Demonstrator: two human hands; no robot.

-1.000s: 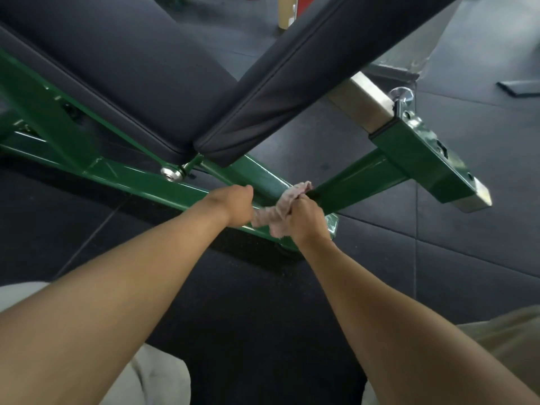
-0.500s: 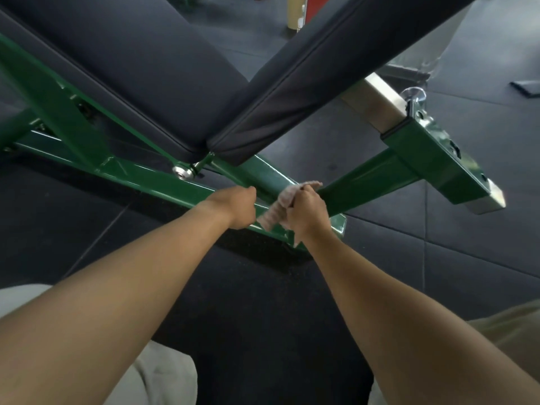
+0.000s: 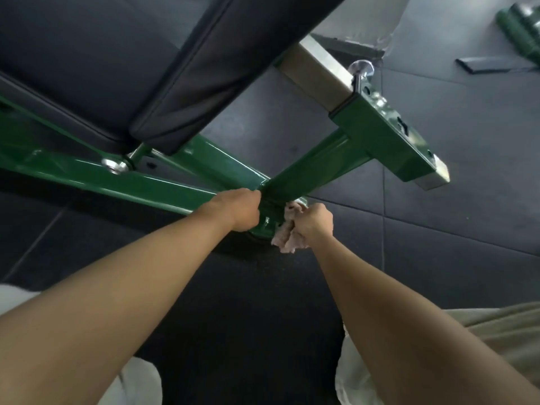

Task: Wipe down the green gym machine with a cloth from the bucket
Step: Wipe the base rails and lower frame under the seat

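Note:
The green gym machine [image 3: 152, 185] has a glossy green steel frame low over the floor, with black padded cushions [image 3: 122, 68] above it. Its beams meet at a joint near the middle of the head view. My left hand [image 3: 239, 209] grips the frame at that joint, fingers curled round the beam. My right hand [image 3: 314, 219] grips a crumpled pinkish-white cloth [image 3: 287, 235] and holds it against the right underside of the joint. The bucket is out of view.
A green cross beam runs up right to a sleeve with a steel tube and a chrome knob [image 3: 362, 68]. Dark rubber floor tiles [image 3: 438, 214] lie all around. A black flat piece [image 3: 485, 65] and green rollers [image 3: 520, 27] sit far right. My knees show at the bottom.
My right hand has carried the cloth from the top of the joint down to its lower right side. The left hand stays on the frame. The view has shifted closer.

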